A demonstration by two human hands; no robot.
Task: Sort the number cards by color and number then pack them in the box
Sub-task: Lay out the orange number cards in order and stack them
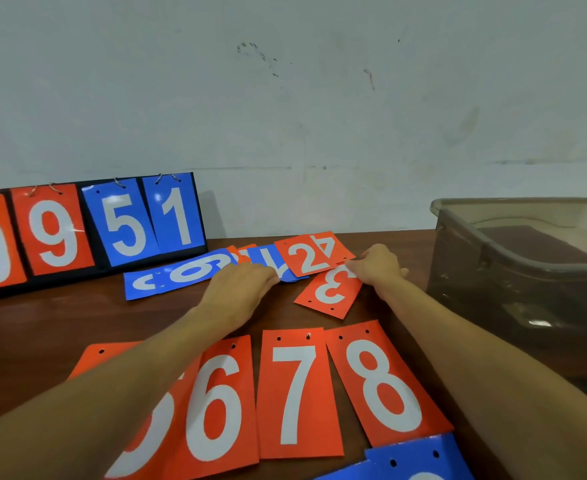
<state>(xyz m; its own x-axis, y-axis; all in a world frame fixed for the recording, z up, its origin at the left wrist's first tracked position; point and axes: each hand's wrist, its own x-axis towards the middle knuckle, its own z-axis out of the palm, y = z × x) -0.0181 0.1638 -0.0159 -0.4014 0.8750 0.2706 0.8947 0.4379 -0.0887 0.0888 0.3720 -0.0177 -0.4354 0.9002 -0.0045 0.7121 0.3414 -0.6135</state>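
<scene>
Red cards 6 [216, 407], 7 [299, 393] and 8 [385, 386] lie in a row near me, with another red card [112, 355] partly under my left arm. Farther back is a loose heap: red 3 [326, 294], red 2 [304, 259], red 4 [330, 244], and blue cards [178, 275]. My left hand [240, 285] rests palm down on the blue cards in the heap. My right hand [377, 265] pinches the edge of the red cards where 3 and 4 meet. The clear plastic box [513, 258] stands at the right.
A black scoreboard stand [88, 230] at the back left shows red 0, red 9, blue 5 and blue 1 on rings. Blue cards [413, 459] poke in at the bottom edge. A pale wall rises right behind the brown table [43, 327].
</scene>
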